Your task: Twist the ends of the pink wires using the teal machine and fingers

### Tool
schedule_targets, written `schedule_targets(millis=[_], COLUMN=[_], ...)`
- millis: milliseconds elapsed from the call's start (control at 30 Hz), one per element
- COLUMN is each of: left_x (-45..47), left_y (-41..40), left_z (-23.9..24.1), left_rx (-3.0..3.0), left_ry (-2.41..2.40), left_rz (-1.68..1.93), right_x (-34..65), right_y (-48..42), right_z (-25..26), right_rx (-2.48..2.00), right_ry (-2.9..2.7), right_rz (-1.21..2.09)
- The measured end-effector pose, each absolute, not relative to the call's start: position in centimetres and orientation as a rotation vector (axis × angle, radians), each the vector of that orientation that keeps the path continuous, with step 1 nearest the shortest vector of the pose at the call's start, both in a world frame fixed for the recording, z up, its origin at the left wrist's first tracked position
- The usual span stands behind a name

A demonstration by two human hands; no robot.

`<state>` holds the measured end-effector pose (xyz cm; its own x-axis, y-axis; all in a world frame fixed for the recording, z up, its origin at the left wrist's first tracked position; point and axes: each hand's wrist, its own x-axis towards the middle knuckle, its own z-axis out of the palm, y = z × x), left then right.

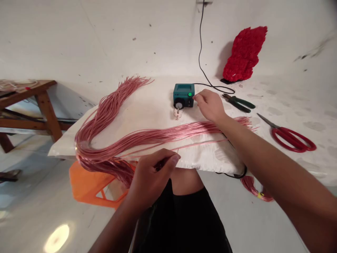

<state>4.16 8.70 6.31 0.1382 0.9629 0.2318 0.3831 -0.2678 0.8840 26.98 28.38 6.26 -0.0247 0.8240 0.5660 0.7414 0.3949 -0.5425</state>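
A long bundle of pink cords (pixel 137 135) lies across a white board (pixel 158 105), bending at the left and fanning out toward the wall. My left hand (pixel 151 175) is closed in a pinch on the end of one pink cord at the board's near edge. My right hand (pixel 210 103) reaches forward, fingers curled, its fingertips touching the right side of a small teal device (pixel 183 95) with a green button and a black knob. A small pale twisted piece (pixel 177 113) lies just in front of the device.
Green-handled pliers (pixel 238 102) and red-handled scissors (pixel 289 135) lie to the right. A red fluffy pile (pixel 244 52) leans on the wall. A black cable (pixel 201 45) runs from the device up the wall. An orange stool (pixel 89 186) and a wooden bench (pixel 31 105) stand at left.
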Motion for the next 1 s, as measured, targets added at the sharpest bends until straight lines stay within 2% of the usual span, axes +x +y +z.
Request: schedule_targets(millis=[167, 367, 533, 700, 867, 1000], left_x=[3.6, 2.9, 2.3, 2.0, 1.9, 1.0], left_y=[6.5, 4.1, 2.4, 1.9, 2.2, 2.3], left_z=[5.4, 4.8, 5.1, 5.3, 4.5, 3.6], left_rx=[1.693, 1.629, 1.671, 1.835, 2.050, 2.177], left_ry=[1.222, 1.123, 1.068, 1.105, 1.153, 1.391], left_rz=[1.010, 0.928, 0.939, 0.958, 0.986, 0.895], right_x=[24.8, 22.5, 20.6, 19.7, 19.9, 19.9], right_y=[17.8, 6.6, 2.4, 0.9, 0.5, 0.4], right_z=[5.5, 0.7, -3.6, -6.4, -7.5, -7.5], right_rx=[-1.092, -0.822, -0.741, -0.762, -0.809, -0.816], right_ry=[-1.533, -1.622, -1.635, -1.695, -1.681, -1.733], right_rz=[0.858, 1.173, 1.258, 1.085, 0.994, 0.954])
